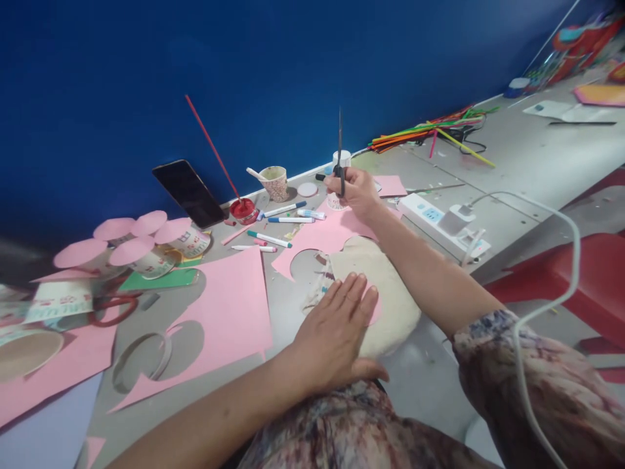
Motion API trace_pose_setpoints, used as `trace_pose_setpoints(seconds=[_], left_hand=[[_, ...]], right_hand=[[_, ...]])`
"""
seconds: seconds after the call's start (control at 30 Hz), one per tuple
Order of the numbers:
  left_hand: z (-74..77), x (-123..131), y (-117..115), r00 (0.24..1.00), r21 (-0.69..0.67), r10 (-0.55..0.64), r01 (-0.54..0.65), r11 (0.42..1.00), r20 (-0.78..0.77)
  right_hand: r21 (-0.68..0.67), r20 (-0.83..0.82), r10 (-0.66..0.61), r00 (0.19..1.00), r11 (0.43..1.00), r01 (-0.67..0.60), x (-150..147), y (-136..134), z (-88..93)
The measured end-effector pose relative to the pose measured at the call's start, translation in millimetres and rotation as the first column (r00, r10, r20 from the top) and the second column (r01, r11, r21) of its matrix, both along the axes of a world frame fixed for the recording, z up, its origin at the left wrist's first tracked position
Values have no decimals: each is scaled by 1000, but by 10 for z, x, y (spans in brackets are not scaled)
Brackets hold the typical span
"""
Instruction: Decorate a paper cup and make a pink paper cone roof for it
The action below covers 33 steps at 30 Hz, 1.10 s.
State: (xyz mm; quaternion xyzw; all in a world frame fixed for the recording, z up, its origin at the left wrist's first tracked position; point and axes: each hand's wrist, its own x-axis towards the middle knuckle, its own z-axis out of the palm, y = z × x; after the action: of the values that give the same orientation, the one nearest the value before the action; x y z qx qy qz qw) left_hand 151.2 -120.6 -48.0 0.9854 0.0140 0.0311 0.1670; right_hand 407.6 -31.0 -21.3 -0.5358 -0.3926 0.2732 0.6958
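Scissors (340,146), black, upright, blades together

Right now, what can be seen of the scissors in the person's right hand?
The dark metal scissors stand upright, blades together and pointing straight up, seen edge-on as a thin line against the blue wall. Their black handles are gripped in the right hand, above the pink paper sheet. Nothing else touches them.

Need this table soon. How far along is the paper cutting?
Done: pink discs top the cups; the pink sheet has round holes. In hand: right hand holds scissors, left hand presses a disc on a pouch. Left: much of the sheet is uncut.
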Motion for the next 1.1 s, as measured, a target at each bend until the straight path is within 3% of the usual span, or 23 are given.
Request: trace_pose_setpoints(seconds=[0.1, 0.17, 0.3, 0.4, 0.47, 0.53, 0.63, 0.77, 0.93, 1.1], left_hand=[[-144, 40, -5, 999, 8, 27, -26, 1000, -24], [-147, 41, 18, 999, 12, 20, -19, 1000, -39], [125, -43, 227, 1000, -51, 11, -11, 999, -6], [382, -152, 435, 958, -79, 231, -220, 972, 168], [444, -194, 463, 946, -56, 266, -260, 964, 184], [379, -188, 365, 974, -20, 189, -188, 982, 126], [127, -118, 103, 997, 28, 65, -67, 997, 36], [-129, -56, -109, 998, 90, 34, -28, 995, -59], [-67, -91, -133, 995, 150, 46, -32, 988, -90], [53, -111, -142, 992, 172, 102, -114, 978, 78]], right_hand=[[-15, 3, 23, 1000, 1000, -23, -20, -6, -13], [-17, 10, 22, 1000, 1000, -22, -29, -19, -13], [-24, 5, 17, 1000, 1000, -17, -48, -43, -3], [-26, 9, 27, 1000, 999, -27, -53, -45, 2], [-30, 18, 35, 999, 999, -35, -54, -43, 2], [-39, 19, 43, 999, 998, -42, -54, -43, 2], [-48, 9, 39, 999, 998, -39, -59, -47, 3], [-62, 8, 18, 1000, 998, -17, -66, -54, 2], [-71, 21, 28, 999, 997, -27, -68, -46, -30], [-68, 35, 36, 999, 997, -34, -63, -42, -38]])
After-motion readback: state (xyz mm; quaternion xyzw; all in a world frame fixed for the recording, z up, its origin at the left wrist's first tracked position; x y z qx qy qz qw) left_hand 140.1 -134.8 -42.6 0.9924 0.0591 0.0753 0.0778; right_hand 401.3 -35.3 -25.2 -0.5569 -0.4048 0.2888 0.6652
